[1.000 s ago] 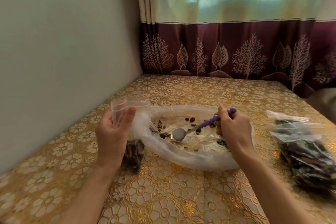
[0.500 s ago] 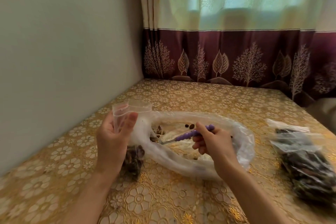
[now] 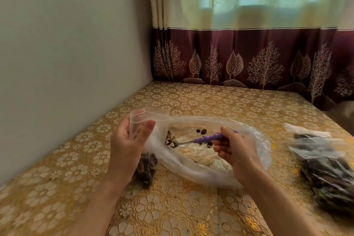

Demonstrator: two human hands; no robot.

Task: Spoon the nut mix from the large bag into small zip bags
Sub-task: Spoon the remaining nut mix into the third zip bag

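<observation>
The left hand (image 3: 127, 143) grips a small zip bag (image 3: 148, 120) upright by its open mouth, nuts filling its bottom on the table (image 3: 172, 207). The right hand (image 3: 237, 149) curls round the purple handle of a spoon (image 3: 207, 138), its bowl loaded with nut mix (image 3: 170, 140) inside the large bag (image 3: 191, 168), just beside the small bag's mouth. Filled bags (image 3: 329, 168) lie blurred at the right.
</observation>
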